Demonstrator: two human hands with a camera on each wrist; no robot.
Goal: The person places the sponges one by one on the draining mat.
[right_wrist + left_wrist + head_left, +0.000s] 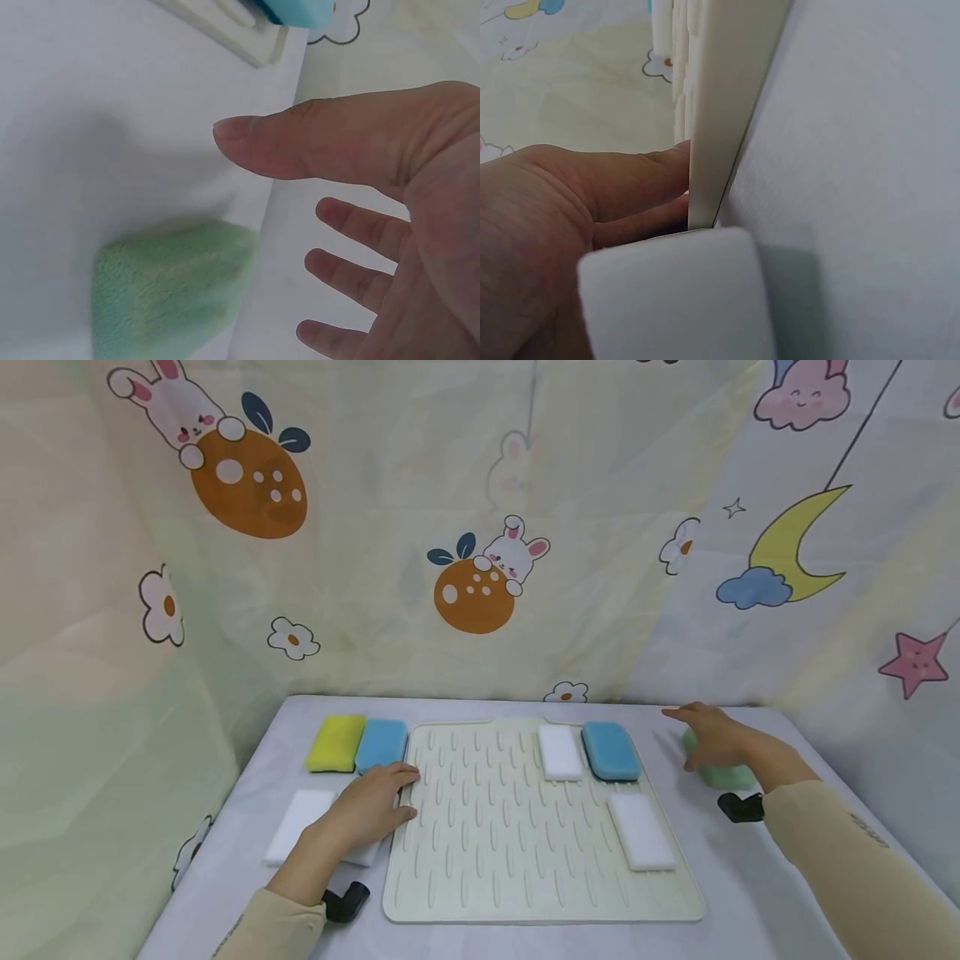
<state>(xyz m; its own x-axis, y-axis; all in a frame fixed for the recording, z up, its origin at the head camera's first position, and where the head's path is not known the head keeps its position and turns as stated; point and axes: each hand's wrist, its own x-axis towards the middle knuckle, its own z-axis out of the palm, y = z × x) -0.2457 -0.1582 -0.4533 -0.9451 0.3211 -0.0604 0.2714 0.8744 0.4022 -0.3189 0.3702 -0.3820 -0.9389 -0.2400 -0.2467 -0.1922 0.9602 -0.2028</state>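
Note:
My left hand (pixel 366 806) touches the left edge of a cream ribbed mat (pixel 510 868) with its fingertips. In the left wrist view the thumb meets the mat's side, and the end of a white sponge block (pixel 675 296) sits close below the hand. My right hand (pixel 712 739) hovers over a green sponge (pixel 726 777) right of the mat, fingers spread and holding nothing. The right wrist view shows a gap between the thumb and the green sponge. On the mat's right half lie a blue sponge (pixel 611 752) and two white sponge blocks, one upper (pixel 559 753), one lower (pixel 642 833).
Left of the mat, a yellow sponge (pixel 336 743) and another blue sponge (pixel 381 743) lie side by side. A white block (pixel 296 822) is partly covered by my left arm. Behind the white-covered table hangs a printed cloth (pixel 360 568).

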